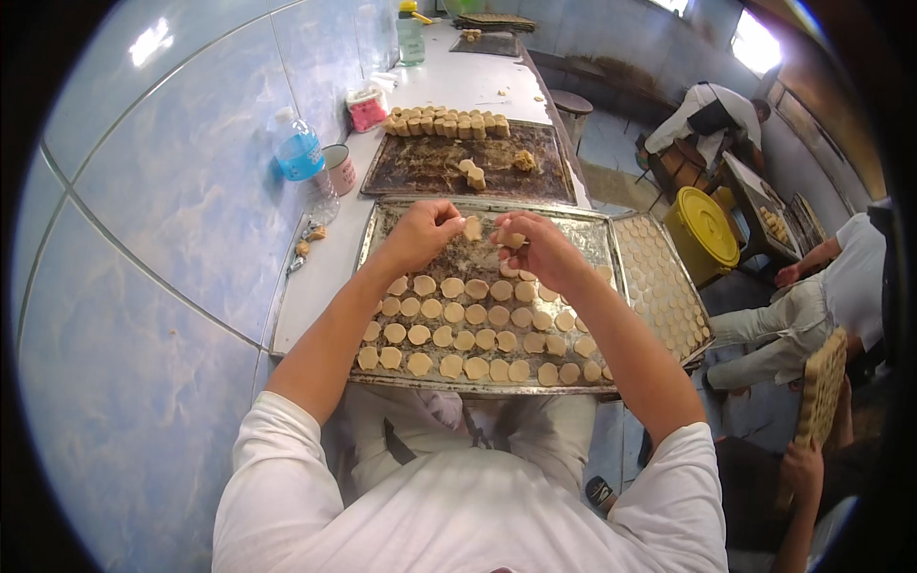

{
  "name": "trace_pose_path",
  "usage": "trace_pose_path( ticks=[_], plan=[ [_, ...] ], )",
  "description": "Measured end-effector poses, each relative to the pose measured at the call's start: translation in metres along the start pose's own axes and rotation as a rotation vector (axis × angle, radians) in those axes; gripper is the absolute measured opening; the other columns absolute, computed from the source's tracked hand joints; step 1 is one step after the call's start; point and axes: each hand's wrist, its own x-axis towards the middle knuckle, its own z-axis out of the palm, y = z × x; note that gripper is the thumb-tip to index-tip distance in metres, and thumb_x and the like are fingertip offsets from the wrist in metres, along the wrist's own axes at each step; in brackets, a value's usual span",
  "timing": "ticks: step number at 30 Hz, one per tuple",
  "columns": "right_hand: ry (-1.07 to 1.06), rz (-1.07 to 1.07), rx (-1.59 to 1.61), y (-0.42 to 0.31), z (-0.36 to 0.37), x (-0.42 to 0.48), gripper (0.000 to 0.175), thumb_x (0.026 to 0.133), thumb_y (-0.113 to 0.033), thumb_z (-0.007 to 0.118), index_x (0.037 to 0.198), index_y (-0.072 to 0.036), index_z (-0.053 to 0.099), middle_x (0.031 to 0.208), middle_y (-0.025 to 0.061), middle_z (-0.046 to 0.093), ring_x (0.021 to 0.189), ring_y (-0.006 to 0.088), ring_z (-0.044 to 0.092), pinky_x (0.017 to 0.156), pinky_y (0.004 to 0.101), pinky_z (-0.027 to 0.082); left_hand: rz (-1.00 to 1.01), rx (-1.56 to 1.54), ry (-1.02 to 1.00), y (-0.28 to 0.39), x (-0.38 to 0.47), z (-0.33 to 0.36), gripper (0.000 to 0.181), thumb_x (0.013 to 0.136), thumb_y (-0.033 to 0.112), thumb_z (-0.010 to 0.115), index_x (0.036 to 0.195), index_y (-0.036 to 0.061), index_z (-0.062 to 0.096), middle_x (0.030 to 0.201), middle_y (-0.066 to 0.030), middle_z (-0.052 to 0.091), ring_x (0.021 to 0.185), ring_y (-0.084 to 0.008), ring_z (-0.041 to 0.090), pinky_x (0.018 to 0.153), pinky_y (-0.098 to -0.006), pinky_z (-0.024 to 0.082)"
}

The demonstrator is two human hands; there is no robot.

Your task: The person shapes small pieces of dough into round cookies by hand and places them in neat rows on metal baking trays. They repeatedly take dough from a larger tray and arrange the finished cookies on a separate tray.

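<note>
My left hand [421, 233] pinches the edge of a thin dough disc [472, 228] above the bare far part of a metal baking tray [444, 254]. Curled around a thicker dough piece [510, 239], my right hand [544, 247] hovers just to the right, partly over the tray. Flat, pale dough discs [453, 312] lie in several rows across the tray's near half. My right forearm hides some of them. Behind this tray is a dark baking tray [430, 163] with a block of stacked dough slices [448, 123], a short separate stack [472, 174] and a crumbly dough lump [524, 160].
A disc-covered tray [655, 276] adjoins on the right. Along the tiled wall stand a blue-labelled plastic bottle [299, 154] and an enamel mug [339, 170]. A yellow lidded bin [706, 229] and several people are to the right; one person's hands [802, 469] hold a slab-like stack [822, 387].
</note>
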Motion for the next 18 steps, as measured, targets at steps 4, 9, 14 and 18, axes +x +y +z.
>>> trace_pose_path(
  ticks=[4,9,14,18],
  plan=[
    [0.069,-0.035,-0.146,0.005,-0.011,0.002,0.032,0.099,-0.018,0.067,0.127,-0.005,0.06,0.106,0.0042,0.066,0.082,0.0097,0.063,0.068,0.0241,0.053,0.078,0.087,-0.055,-0.006,0.001,0.021,0.025,0.098,0.024,0.073,0.095,-0.0004,0.073,0.079,-0.0051,0.064,0.075,-0.0158,0.061,0.071,-0.035,0.052],
    [0.037,-0.075,-0.208,0.009,-0.02,0.003,0.033,0.101,-0.017,0.07,0.129,-0.004,0.061,0.103,0.0019,0.068,0.082,0.0077,0.066,0.068,0.0233,0.054,-0.028,0.408,-0.076,-0.001,-0.004,0.036,0.025,0.094,0.024,0.077,0.1,0.0,0.075,0.089,-0.0143,0.069,0.083,-0.028,0.067,0.078,-0.0411,0.054],
    [0.008,-0.086,-0.216,0.019,-0.009,0.003,0.04,0.099,-0.025,0.077,0.129,-0.003,0.063,0.099,0.0023,0.071,0.08,0.0079,0.069,0.066,0.0234,0.052,0.014,0.13,-0.044,0.008,-0.003,0.025,0.027,0.1,0.027,0.073,0.099,-0.0007,0.074,0.078,-0.0046,0.065,0.074,-0.0138,0.061,0.071,-0.0324,0.051],
    [-0.066,-0.001,-0.108,0.021,0.002,0.007,0.036,0.099,-0.023,0.075,0.127,-0.003,0.064,0.1,0.0036,0.072,0.078,0.0087,0.068,0.064,0.0229,0.052,-0.086,-0.025,-0.1,0.003,-0.001,0.019,0.032,0.097,0.031,0.076,0.101,-0.0003,0.077,0.084,-0.0117,0.073,0.075,-0.0204,0.068,0.073,-0.0371,0.054]
  ],
)
